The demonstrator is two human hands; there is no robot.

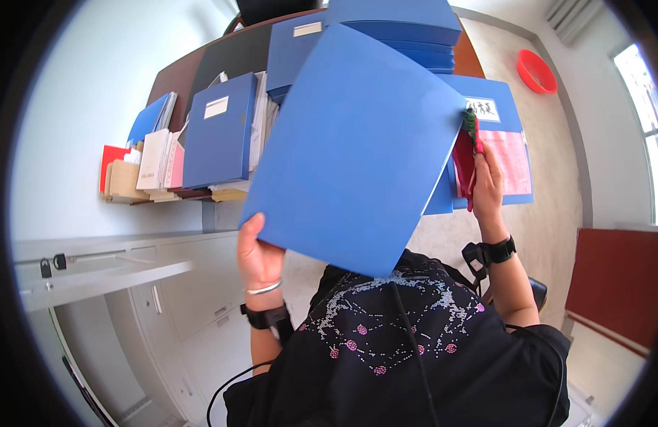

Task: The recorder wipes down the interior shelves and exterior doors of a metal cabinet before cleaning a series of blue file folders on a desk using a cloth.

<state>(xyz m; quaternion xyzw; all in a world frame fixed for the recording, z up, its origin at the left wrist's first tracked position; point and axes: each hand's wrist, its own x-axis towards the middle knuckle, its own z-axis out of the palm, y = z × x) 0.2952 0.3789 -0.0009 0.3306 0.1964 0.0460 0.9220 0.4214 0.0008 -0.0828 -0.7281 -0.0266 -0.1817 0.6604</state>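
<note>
My left hand (260, 256) grips a large blue file box (355, 149) by its lower left corner, thumb on the broad face. The box is tilted in front of my chest and hides part of the desk behind it. In my right hand (489, 179) is a red cloth (466, 165) with some green at its upper end, held against the right edge of the box. Behind that hand lies another blue file box (489, 88) with a handwritten label and a pink printed sheet (513, 160) on it.
A stack of blue file boxes (398, 32) stands at the back of the desk (225, 58). To the left are an upright blue box (217, 133), papers and booklets (155, 160). A grey metal cabinet (195, 288) has a door open at lower left. A red basin (537, 72) sits on the floor.
</note>
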